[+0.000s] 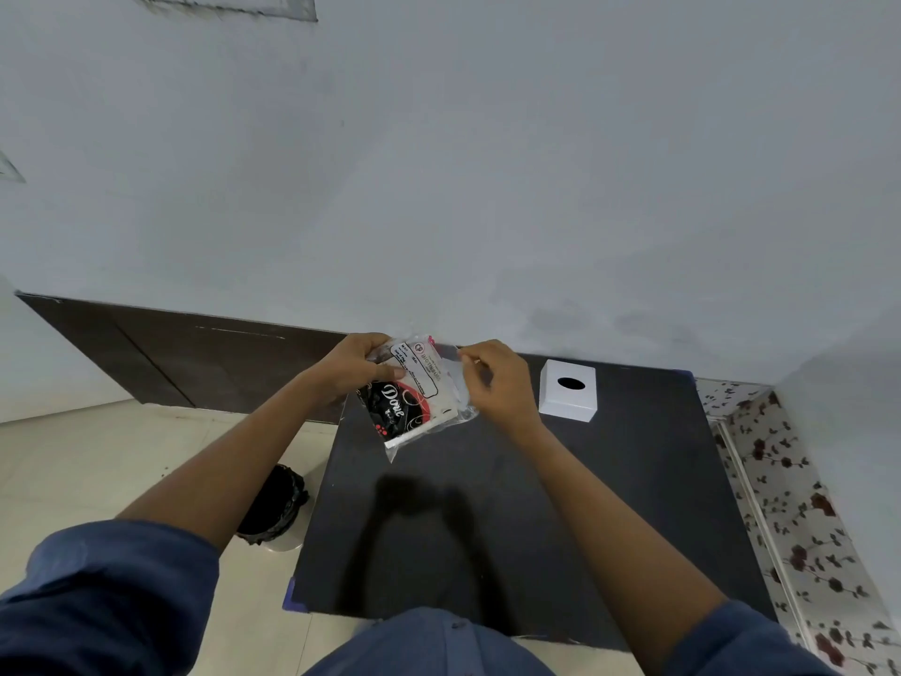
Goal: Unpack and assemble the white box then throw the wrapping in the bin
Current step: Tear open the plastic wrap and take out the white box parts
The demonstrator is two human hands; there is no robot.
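Observation:
I hold a clear plastic packet point(419, 400) above the far part of the black table point(536, 519). Inside it lies a flat folded white box with a black and red printed face and a white label. My left hand point(353, 368) grips the packet's upper left edge. My right hand point(497, 378) pinches the clear wrapping at its upper right edge. An assembled white box point(568, 390) with an oval hole on top stands on the table's far right. A bin point(275, 509) lined with a black bag sits on the floor left of the table.
The table's far edge meets a pale wall with a dark skirting point(195, 353). A floral-patterned surface point(799, 505) runs along the table's right side. Light floor tiles point(97, 470) lie to the left around the bin.

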